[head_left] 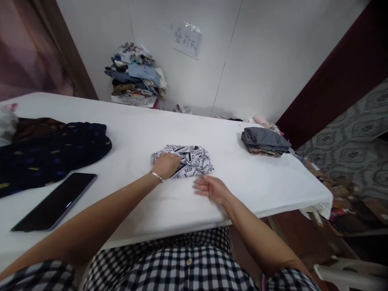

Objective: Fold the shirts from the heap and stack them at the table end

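A bunched, folded shirt (195, 159) with a black-and-white lettered print lies in the middle of the white table. My left hand (166, 165), with a bracelet at its wrist, rests on the shirt's left part, its fingers curled down into the cloth. Some of the fabric is hidden under that hand. By the shirt's near right edge, my right hand (212, 189) is open, palm turned inward and fingers slightly apart, holding nothing.
Folded dark grey clothes (263, 140) are stacked at the table's right. On the left lie a dark navy patterned garment (66, 145) and a black phone (57, 202). A tall clothes pile (136, 76) stands by the wall, left of a paper sign (187, 39).
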`<state>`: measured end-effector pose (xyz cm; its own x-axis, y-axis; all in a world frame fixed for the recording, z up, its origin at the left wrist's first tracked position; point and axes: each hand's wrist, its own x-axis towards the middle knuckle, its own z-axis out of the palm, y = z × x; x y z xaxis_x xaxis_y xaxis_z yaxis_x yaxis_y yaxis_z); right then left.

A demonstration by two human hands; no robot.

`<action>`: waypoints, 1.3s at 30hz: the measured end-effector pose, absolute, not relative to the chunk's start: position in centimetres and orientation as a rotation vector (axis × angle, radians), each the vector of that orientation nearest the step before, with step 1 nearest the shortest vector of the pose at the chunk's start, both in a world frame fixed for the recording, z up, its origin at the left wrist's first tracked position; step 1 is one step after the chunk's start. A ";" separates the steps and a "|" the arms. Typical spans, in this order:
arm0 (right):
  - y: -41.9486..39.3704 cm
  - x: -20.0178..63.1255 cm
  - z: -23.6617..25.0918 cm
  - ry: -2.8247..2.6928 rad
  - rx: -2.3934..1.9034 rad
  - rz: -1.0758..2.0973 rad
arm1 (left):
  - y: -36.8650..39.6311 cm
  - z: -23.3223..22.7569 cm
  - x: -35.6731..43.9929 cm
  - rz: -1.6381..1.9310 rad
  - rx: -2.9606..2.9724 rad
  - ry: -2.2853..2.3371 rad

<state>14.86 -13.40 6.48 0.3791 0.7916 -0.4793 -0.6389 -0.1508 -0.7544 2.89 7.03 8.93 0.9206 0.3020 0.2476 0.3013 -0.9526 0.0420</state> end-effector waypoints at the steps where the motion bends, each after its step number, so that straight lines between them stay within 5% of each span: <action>1: -13.2 14.1 6.4 -0.145 -1.128 1.306 | 6.8 9.1 3.0 0.426 3.084 0.504; 11: -8.9 12.0 5.1 0.050 -0.797 1.174 | 5.1 7.4 0.9 0.368 3.120 0.347; 29: -4.3 12.6 5.8 0.031 -0.846 1.023 | 2.9 7.8 1.8 0.319 3.171 0.350; 36: -4.1 13.8 6.6 -0.054 -0.733 0.783 | 3.0 6.0 0.3 1.075 3.101 0.015; 39: -5.2 16.7 8.2 -0.106 -0.706 0.710 | 3.8 3.0 -0.5 1.115 3.004 -0.067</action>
<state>16.72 -5.20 8.17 0.7635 0.6302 -0.1413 -0.5616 0.5399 -0.6269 -0.54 3.84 2.96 0.7573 -0.0610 0.6502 -0.0171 -0.9971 -0.0736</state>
